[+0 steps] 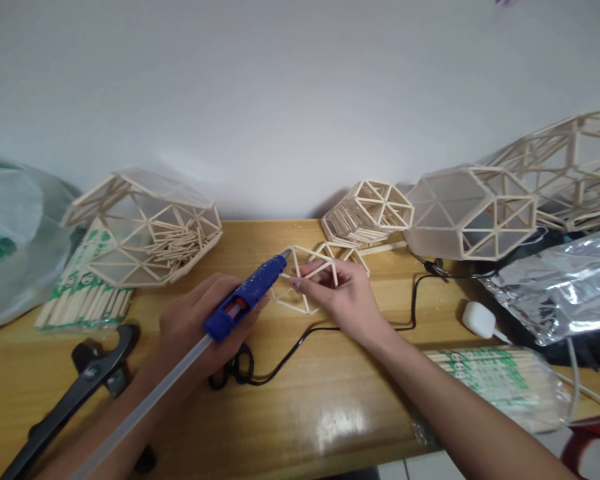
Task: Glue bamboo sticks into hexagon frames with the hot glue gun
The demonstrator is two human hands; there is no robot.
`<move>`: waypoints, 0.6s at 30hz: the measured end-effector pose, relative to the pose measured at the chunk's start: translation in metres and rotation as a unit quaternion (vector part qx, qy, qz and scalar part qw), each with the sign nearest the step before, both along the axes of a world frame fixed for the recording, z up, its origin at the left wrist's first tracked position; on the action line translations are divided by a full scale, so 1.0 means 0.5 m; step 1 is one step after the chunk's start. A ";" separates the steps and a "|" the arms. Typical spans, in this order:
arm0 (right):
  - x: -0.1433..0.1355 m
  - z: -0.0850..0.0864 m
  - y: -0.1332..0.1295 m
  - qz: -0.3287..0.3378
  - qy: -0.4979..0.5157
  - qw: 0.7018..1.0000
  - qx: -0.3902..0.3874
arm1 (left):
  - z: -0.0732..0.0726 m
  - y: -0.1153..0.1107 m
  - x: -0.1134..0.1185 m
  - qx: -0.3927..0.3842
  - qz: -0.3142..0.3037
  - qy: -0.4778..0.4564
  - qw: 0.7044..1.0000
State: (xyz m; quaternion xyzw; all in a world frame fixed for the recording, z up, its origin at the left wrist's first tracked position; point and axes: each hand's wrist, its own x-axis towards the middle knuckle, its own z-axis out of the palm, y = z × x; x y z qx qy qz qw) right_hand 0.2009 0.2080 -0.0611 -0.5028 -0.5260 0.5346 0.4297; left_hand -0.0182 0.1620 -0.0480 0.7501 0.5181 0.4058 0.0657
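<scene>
My left hand is wrapped round a blue glue gun, with a long pale glue stick sticking out of its back end. The gun's nozzle points up and right, at the upper left part of a small wooden stick frame. That frame is held by my right hand, its thumb and fingers pinching the sticks. Just behind it, another small stick frame lies on the table. A stack of hexagonal stick frames stands at the wall.
At left are an open stick structure with loose sticks, packed chopsticks, a plastic bag and a black cutting tool. A black cable crosses the wooden table. Right: a covered structure, white plug, silver foil, more chopsticks.
</scene>
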 end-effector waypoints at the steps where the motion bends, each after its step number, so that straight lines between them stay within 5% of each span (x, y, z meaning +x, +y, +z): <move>1: 0.000 -0.001 0.000 0.001 -0.001 1.000 0.002 | 0.001 0.000 0.000 -0.001 0.004 0.003 1.000; 18: 0.008 -0.001 0.009 -0.012 -0.012 1.000 0.016 | 0.006 0.003 -0.005 0.002 0.011 0.030 0.999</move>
